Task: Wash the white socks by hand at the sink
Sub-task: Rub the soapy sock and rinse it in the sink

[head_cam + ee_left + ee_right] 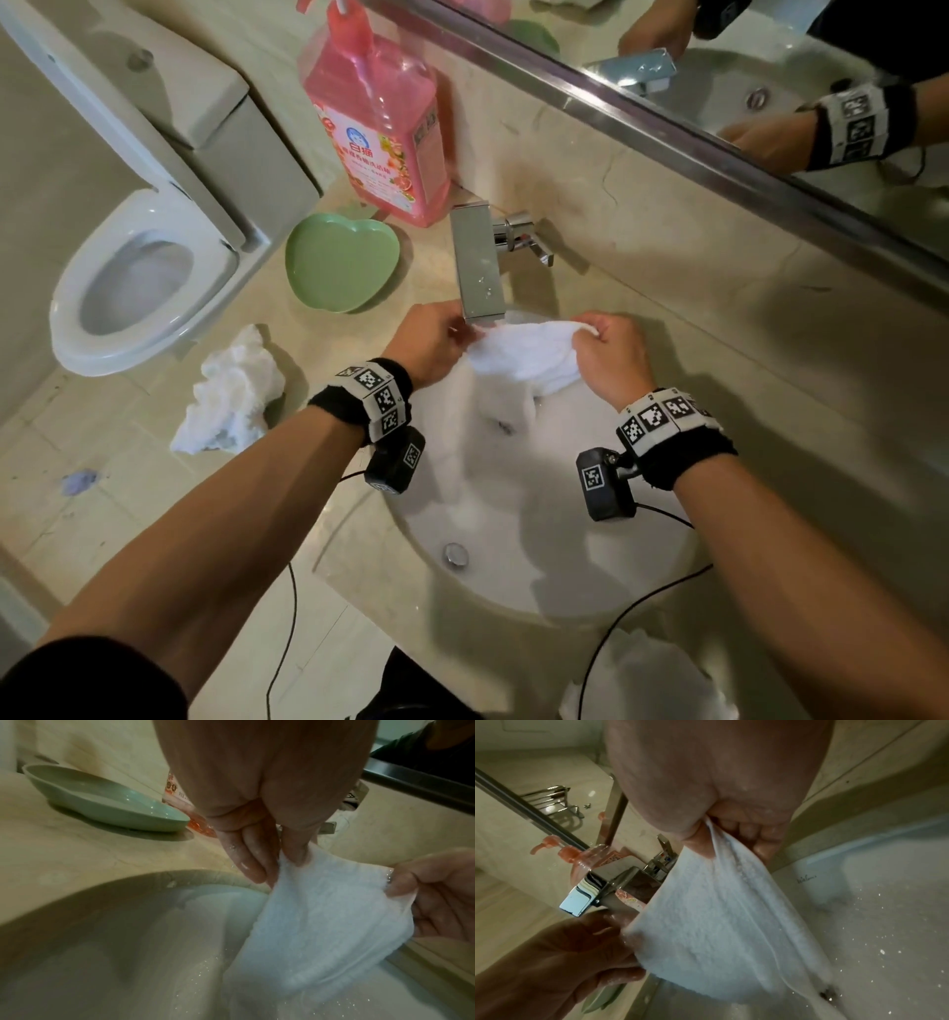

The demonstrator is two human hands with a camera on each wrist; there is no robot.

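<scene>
Hanging sock (524, 354) between both grips

Bare forearms, both. Black wristband (359, 406) behind left hand (426, 347), wrapped in white strip of black-and-white square code tags. Matching wristband (678, 442) behind right hand (613, 360), same tag strip. Small black camera box (395, 462) under left wrist, one tag on its face; second box (606, 483) under right wrist. Thin black cable (287, 627) trailing from each. Black sleeve (87, 678) at left upper arm.
</scene>
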